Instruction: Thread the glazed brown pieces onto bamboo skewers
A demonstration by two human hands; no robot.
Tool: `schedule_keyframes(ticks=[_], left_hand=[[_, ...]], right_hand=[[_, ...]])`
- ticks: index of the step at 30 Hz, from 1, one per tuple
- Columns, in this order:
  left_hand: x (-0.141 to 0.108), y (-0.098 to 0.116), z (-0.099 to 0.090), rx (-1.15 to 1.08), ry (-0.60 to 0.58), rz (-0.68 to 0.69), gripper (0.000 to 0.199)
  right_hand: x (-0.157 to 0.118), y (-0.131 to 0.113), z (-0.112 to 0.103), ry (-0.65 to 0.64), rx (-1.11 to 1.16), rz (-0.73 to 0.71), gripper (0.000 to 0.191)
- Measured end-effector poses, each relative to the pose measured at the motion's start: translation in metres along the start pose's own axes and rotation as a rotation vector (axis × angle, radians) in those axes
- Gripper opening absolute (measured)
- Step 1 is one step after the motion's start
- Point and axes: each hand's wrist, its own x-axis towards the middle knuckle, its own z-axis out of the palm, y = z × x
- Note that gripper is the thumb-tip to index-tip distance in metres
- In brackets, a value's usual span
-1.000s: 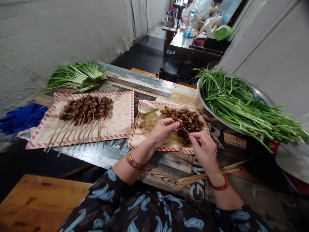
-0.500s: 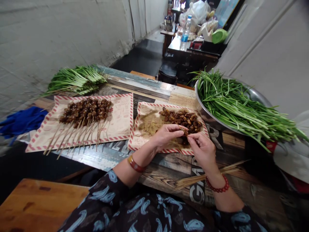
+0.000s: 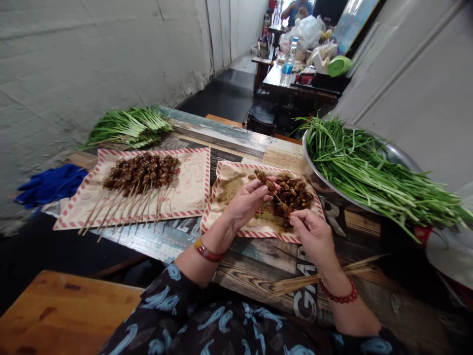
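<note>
My left hand (image 3: 246, 202) has its thumb and fingertips closed around the dark brown, glossy pieces on a thin skewer (image 3: 278, 199). The pieces look like insect pupae. My right hand (image 3: 314, 234) pinches the lower end of the same skewer, which slants up to the left. Behind and below it lies a pile of loose brown pieces (image 3: 295, 194) on a stained, red-striped paper sheet (image 3: 218, 209). To the left, a row of filled skewers (image 3: 142, 172) rests on another striped sheet (image 3: 194, 185), bare stick ends toward me.
Bare skewers (image 3: 295, 285) lie near my right forearm. At the right stands a metal bowl (image 3: 318, 180) heaped with green chives (image 3: 369, 167). Another green bundle (image 3: 129, 125) and a blue glove (image 3: 55, 185) are at the left. A person (image 3: 295, 12) is in the far background.
My hands have moved apart along the skewer, and more of its stick and threaded pieces shows between them. The camera view has shifted slightly; a person appears in the background.
</note>
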Motion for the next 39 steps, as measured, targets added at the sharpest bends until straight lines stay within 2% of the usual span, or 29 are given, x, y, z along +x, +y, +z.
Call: schedule_keyframes(ticks=[9, 13, 19, 25, 30, 34, 39], left_hand=[[0.001, -0.003, 0.001, 0.017, 0.085, 0.042, 0.033], [0.000, -0.003, 0.000, 0.021, 0.062, 0.030, 0.041], [0.001, -0.005, -0.003, 0.064, 0.070, 0.034, 0.029], [0.000, -0.013, 0.001, 0.127, 0.064, -0.004, 0.028], [-0.002, -0.011, 0.004, 0.134, 0.056, -0.052, 0.038], [0.000, 0.000, -0.002, 0.051, 0.095, 0.023, 0.047], [0.003, 0.010, -0.008, 0.010, 0.132, 0.136, 0.042]], right_hand=[[-0.001, 0.009, 0.001, 0.024, -0.055, -0.031, 0.020], [-0.001, 0.011, 0.001, 0.021, -0.054, -0.037, 0.019], [-0.001, 0.005, 0.000, 0.042, -0.077, -0.045, 0.017], [-0.001, 0.001, 0.000, 0.080, -0.111, -0.045, 0.016], [-0.001, 0.002, 0.000, 0.065, -0.079, -0.036, 0.018], [-0.002, 0.007, 0.000, 0.041, -0.046, -0.025, 0.018], [-0.003, 0.012, 0.001, 0.017, -0.045, -0.018, 0.017]])
